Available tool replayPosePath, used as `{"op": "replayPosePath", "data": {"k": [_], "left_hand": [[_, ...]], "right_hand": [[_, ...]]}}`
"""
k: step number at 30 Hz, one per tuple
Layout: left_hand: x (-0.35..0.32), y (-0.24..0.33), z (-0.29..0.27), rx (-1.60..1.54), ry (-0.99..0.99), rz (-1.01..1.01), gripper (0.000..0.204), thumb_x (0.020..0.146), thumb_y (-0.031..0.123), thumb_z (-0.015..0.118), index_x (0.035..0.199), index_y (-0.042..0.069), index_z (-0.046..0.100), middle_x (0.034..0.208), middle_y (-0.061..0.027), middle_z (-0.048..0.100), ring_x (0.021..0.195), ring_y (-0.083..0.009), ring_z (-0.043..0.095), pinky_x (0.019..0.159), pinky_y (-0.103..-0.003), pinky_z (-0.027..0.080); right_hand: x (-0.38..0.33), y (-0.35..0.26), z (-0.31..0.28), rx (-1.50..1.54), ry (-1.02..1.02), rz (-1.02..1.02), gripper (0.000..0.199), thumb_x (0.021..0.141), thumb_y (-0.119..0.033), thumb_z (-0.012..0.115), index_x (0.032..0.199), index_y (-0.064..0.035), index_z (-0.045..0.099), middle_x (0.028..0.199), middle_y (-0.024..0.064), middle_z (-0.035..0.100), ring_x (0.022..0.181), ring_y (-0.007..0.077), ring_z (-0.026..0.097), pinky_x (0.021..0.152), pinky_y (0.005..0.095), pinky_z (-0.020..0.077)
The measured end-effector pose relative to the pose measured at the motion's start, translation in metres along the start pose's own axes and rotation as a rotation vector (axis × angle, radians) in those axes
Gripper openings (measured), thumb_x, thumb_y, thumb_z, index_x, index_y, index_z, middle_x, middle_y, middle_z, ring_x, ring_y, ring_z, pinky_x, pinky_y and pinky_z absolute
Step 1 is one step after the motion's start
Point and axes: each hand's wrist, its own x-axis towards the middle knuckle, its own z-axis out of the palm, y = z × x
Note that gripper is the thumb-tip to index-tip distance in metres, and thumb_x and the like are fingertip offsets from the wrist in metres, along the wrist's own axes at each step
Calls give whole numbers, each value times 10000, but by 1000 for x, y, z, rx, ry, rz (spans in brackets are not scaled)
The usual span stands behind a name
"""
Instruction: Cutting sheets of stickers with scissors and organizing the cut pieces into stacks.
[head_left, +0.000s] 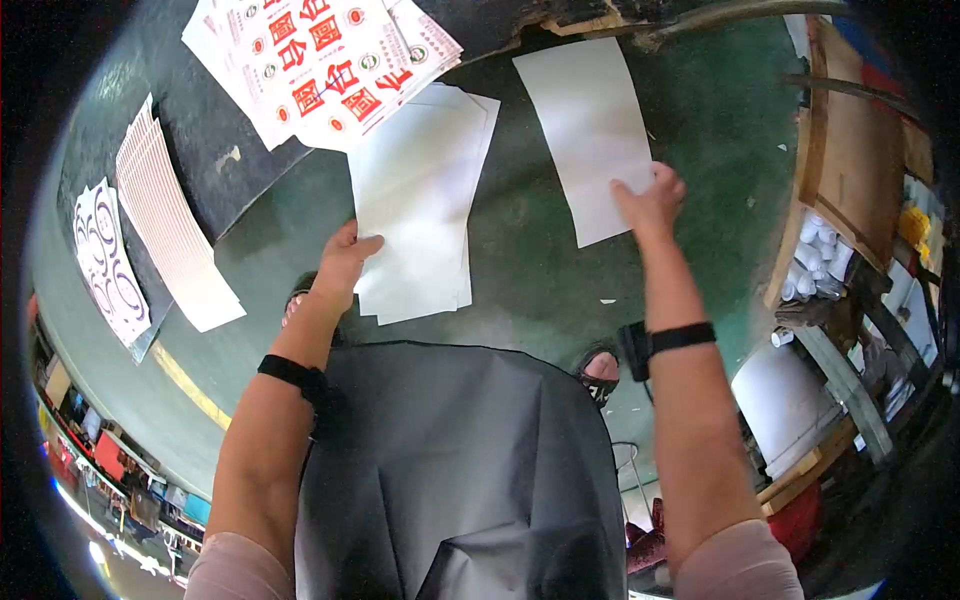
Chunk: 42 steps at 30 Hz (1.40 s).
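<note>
My left hand [347, 260] grips the left edge of a few white paper sheets [415, 200], its thumb on top. They overlap slightly out of line, and their far end meets a pile of sheets printed in red [345, 85]. To the right, my right hand [652, 202] pinches a separate white sheet [585, 140] near its lower right corner, thumb on the upper face. That sheet tilts and curves a little, with a gap between it and the left sheets. Fingers beneath the paper are hidden on both sides.
A dark table [250, 170] at the far left bears a fanned stack of pale striped sheets [180, 220] and sheets with purple curved shapes [108, 260]. A wooden crate [850, 130] and white rolls [815, 255] stand at the right. A black apron [460, 450] covers my lap.
</note>
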Motion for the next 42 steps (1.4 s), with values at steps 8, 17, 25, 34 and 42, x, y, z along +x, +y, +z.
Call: {"op": "replayPosePath", "data": {"k": [8, 17, 25, 34, 42], "left_hand": [[8, -8, 25, 56, 26, -29, 274, 810, 55, 555, 1078, 0, 551, 948, -36, 612, 816, -127, 571, 741, -266, 450], [-2, -17, 29, -19, 37, 5, 279, 807, 48, 546, 1082, 0, 534, 951, -55, 610, 829, -133, 575, 744, -271, 456], [-13, -21, 55, -164, -56, 5, 343, 802, 12, 509, 1142, 55, 485, 1003, -50, 584, 900, -161, 561, 792, -291, 453], [-39, -14, 58, -355, -157, -22, 420, 798, -8, 471, 1208, 75, 437, 1079, -62, 559, 965, -156, 545, 840, -292, 446], [-122, 21, 78, -184, -170, 12, 458, 800, 4, 461, 1252, 55, 403, 1104, -42, 532, 1013, -135, 503, 869, -271, 405]], "right_hand": [[21, -7, -7, -218, -150, 267, 731, 585, -416, 751, 1130, -30, 453, 1135, 174, 472, 1108, 322, 434, 932, 406, 377], [-122, -92, -52, 363, -18, -404, 590, 751, -26, 524, 1301, -97, 325, 795, 142, 575, 704, 352, 587, 655, 453, 474], [-200, -150, 3, 3, -381, -599, 525, 783, -100, 478, 1269, 29, 328, 818, 161, 588, 630, 246, 626, 525, 331, 514], [-211, -147, -5, 168, -549, -479, 478, 721, -73, 515, 1188, -12, 430, 940, 194, 568, 793, 342, 593, 689, 429, 491], [-244, -143, -84, 629, -545, -294, 479, 739, -38, 517, 1209, 3, 436, 871, 158, 577, 749, 243, 590, 649, 357, 477]]}}
